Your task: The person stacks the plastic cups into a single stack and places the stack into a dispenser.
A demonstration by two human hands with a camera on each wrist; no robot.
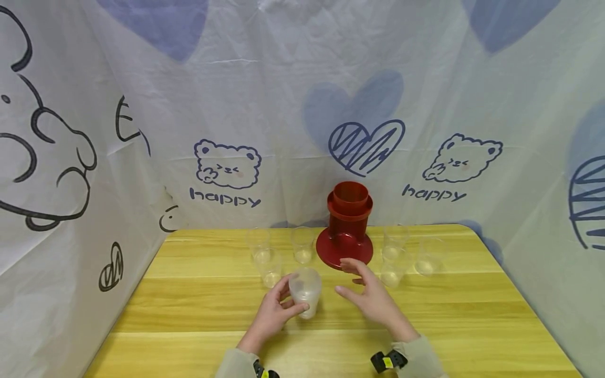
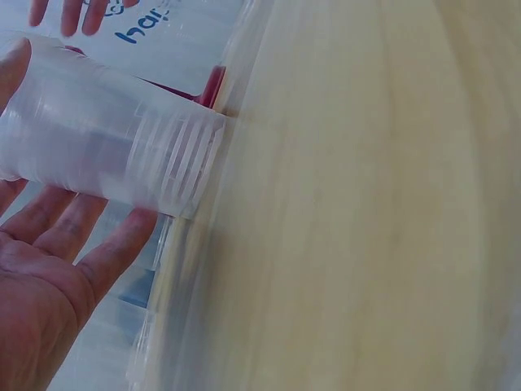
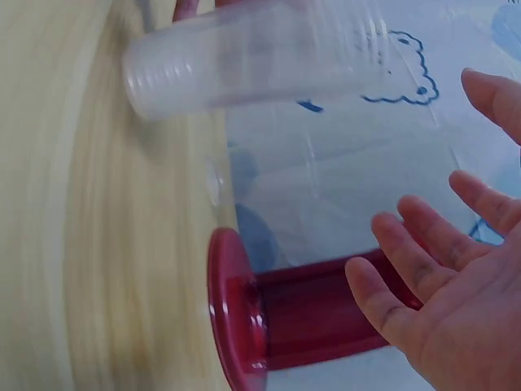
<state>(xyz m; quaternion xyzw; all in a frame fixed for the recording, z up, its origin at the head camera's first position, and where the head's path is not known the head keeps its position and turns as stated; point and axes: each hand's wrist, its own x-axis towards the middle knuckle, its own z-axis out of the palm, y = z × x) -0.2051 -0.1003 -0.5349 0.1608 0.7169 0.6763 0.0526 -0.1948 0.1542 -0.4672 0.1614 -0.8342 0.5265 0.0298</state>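
My left hand (image 1: 271, 313) holds a stack of nested clear plastic cups (image 1: 306, 287), thumb on the near side and fingers round the far side. In the left wrist view, several stepped rings show near the base of the cups (image 2: 114, 122), which stand upright low over the table. To the right of the stack, my right hand (image 1: 375, 304) hovers with its fingers spread and nothing in its grasp. In the right wrist view, the palm of that hand (image 3: 480, 301) faces the cups, with a gap between.
A red round-based stand (image 1: 348, 223) with an open tube top is at the table's back middle. Several single clear cups flank it, including one (image 1: 303, 247) on the left and one (image 1: 427, 257) on the right. A printed white curtain (image 1: 283, 105) hangs behind the wooden table (image 1: 198, 294).
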